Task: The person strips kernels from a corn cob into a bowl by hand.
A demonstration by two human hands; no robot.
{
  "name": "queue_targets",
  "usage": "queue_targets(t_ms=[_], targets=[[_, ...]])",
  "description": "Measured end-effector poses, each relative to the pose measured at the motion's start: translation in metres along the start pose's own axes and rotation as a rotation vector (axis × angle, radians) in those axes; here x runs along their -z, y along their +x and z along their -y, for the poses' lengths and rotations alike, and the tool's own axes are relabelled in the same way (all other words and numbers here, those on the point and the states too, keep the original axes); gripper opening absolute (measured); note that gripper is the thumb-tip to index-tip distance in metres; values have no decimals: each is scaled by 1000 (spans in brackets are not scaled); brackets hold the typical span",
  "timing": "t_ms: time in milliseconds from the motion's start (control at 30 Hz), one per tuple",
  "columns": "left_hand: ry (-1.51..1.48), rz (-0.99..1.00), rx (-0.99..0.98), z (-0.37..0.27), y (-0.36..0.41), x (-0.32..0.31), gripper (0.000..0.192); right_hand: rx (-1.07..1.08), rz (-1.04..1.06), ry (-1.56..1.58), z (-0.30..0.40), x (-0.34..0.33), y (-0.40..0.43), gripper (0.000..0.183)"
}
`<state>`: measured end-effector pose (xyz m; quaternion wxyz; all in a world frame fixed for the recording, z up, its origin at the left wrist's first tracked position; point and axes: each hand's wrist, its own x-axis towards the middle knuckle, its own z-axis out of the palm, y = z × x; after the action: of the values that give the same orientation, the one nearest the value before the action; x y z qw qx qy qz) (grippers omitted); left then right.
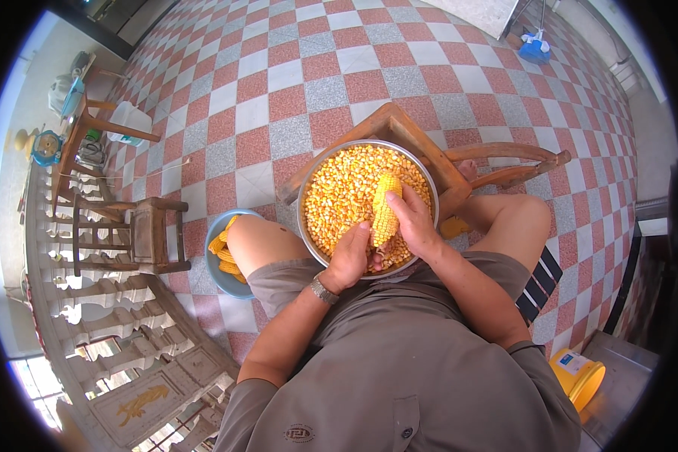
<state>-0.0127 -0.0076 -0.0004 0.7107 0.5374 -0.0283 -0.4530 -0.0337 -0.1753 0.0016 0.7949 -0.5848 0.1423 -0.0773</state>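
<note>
A round metal basin (302,226) full of loose yellow corn kernels (344,186) rests before me, between my thighs. Above the kernels, my right hand (417,223) grips an ear of corn (385,209) from its right side, thumb laid along it. My left hand (350,251), with a metal watch (323,289) on the wrist, closes at the lower end of the same ear. Its fingertips are partly hidden under the ear. Beside them shows a reddish, rough piece (392,248); whether it is a bare cob, I cannot tell.
A wooden stool-like frame (392,116) lies under and behind the basin. Left of my knee, a blue basin (213,271) holds several ears of corn (225,251). A small wooden chair (150,234) stands by the balustrade (113,294). A yellow bucket (579,373) is at lower right.
</note>
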Motion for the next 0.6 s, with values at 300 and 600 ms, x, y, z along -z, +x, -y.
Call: queue_targets(t_ms=[300, 600], targets=[[-161, 19, 15, -10, -1, -6, 46, 10, 5, 8, -5, 4, 0, 35], [-79, 74, -4, -1, 2, 0, 44, 31, 43, -85, 8, 0, -4, 37]])
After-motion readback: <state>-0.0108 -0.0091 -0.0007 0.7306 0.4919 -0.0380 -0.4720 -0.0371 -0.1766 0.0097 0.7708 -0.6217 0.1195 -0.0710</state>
